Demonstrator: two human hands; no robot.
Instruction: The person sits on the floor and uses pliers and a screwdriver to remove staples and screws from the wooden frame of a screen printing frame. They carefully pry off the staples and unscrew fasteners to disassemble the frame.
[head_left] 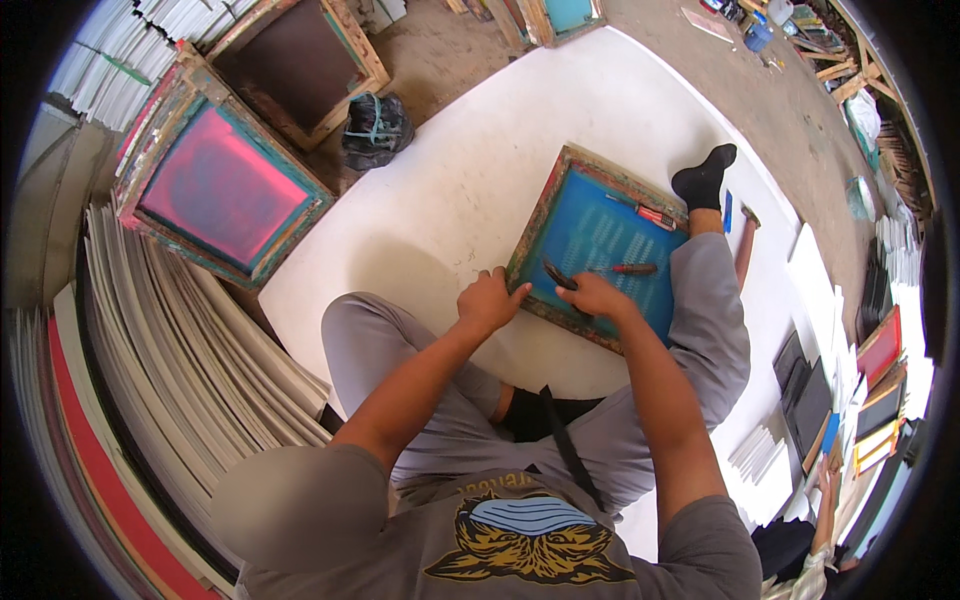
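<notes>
A wood-edged screen printing frame (616,208) with blue mesh lies on the white surface before me, against my outstretched leg. My left hand (488,303) grips its near left corner, thumb toward the rim. In my right hand (594,298) is a dark pair of pincers (558,276), their head over the mesh close to the near left rim. Whatever the jaws touch is too small to make out. On the mesh lie a screwdriver with a dark red handle (634,269) and another with a red and clear handle (655,217).
A hammer (746,245) and a blue strip (728,211) lie beyond my foot. Other printing frames (225,185) lean at the left, above stacked sheets (190,330). A black tied bag (377,130) sits by the white board's edge. Another person's hand (826,480) shows lower right.
</notes>
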